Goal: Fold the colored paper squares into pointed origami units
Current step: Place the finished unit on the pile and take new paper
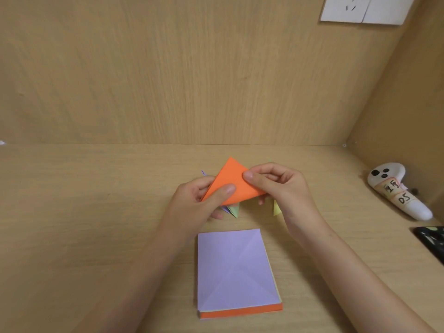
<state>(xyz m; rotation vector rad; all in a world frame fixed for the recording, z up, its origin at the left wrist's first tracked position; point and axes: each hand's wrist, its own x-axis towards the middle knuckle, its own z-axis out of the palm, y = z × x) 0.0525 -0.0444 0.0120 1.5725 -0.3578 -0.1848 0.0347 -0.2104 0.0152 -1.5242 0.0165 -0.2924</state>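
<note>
An orange paper (231, 181), folded into a pointed shape, is held above the desk between both hands. My left hand (195, 203) pinches its lower left edge with the thumb on top. My right hand (280, 185) grips its right corner with thumb and fingers. Under the hands lie folded units: a green one (234, 210) beside a purple tip, and a yellow one (276, 209), all partly hidden. Nearer to me sits a stack of paper squares (236, 270) with a creased purple sheet on top and orange sheets at the bottom.
A wooden desk (96, 212) is closed in by a wooden back wall and a right side wall. A white controller (398, 189) with taped handwritten labels lies at the right. A dark object (431, 239) sits at the right edge. A white wall socket (360, 8) is up top.
</note>
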